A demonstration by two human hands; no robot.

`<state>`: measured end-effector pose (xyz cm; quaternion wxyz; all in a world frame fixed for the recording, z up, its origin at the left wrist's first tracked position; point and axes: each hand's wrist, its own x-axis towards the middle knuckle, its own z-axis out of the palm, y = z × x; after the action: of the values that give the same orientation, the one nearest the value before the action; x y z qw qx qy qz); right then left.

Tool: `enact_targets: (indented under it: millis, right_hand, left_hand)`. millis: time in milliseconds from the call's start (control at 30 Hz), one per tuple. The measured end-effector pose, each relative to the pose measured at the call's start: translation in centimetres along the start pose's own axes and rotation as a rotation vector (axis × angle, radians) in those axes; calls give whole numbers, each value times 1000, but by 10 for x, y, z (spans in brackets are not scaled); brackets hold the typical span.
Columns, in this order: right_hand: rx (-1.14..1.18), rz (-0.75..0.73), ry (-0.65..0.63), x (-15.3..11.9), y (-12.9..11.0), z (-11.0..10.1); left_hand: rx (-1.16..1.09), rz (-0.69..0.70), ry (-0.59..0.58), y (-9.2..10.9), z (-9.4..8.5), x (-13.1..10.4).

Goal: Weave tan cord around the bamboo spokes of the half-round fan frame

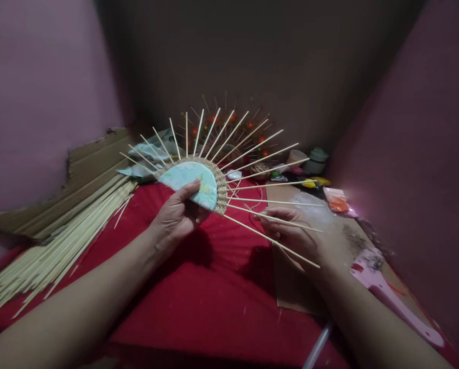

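My left hand [181,207] grips a half-round woven fan [222,192], thumb on its pale blue cloth centre [187,179] and fingers behind. A braided straw-coloured band edges the cloth, and thin sticks [258,151] radiate from it. Beyond the lower right sticks, my right hand [294,233] is closed, thumb and forefinger pinched at a thin strand [252,209] that loops near the band. Its other fingers curl under, partly hidden by the sticks.
A bundle of loose sticks [71,236] lies at left beside torn cardboard [95,154]. A finished-looking decorated fan [229,130] stands behind. At right are a pink tool [394,297], small packets [336,200] and a lidded pot [317,160]. Red cloth [214,307] covers the table.
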<state>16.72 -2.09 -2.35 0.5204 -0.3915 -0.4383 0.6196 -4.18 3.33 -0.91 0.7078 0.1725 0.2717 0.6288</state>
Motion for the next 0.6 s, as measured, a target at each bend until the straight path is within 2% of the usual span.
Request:
enact_targets:
  millis: [333, 500, 600]
  right_hand:
    - [-47, -32, -83, 7, -9, -16]
    - [-206, -12, -80, 8, -10, -33]
    - [-370, -52, -87, 9, -13, -36]
  left_hand:
    - [14, 37, 10, 10, -3, 10]
    - [25, 60, 0, 18, -3, 14]
    - [44, 91, -3, 23, -4, 17]
